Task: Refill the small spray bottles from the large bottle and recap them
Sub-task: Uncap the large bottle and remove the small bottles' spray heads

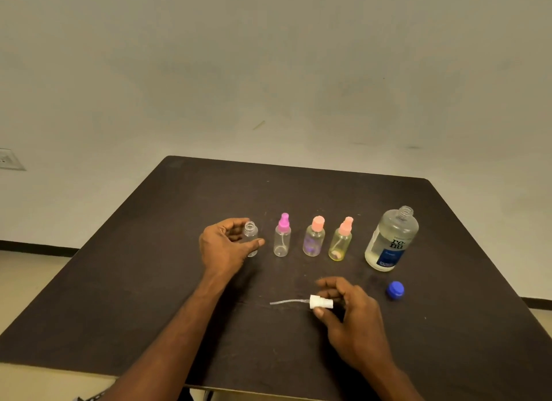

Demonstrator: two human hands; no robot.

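A row of small bottles stands across the dark table [149, 281]. The leftmost clear bottle [251, 232] has no cap, and my left hand [224, 245] curls around it, fingers behind and thumb in front. To its right stand a clear bottle with a magenta sprayer [282, 236], a bottle with a pink cap [314, 238] and a yellowish bottle with a pink sprayer [341, 241]. The large "renu" bottle [391, 242] stands uncapped at the right end. My right hand [352, 320] holds the white spray cap [321, 302] sideways above the table, its dip tube pointing left.
The large bottle's blue cap [395, 289] lies on the table in front of it, just right of my right hand. A wall socket [9, 159] sits low on the wall at far left.
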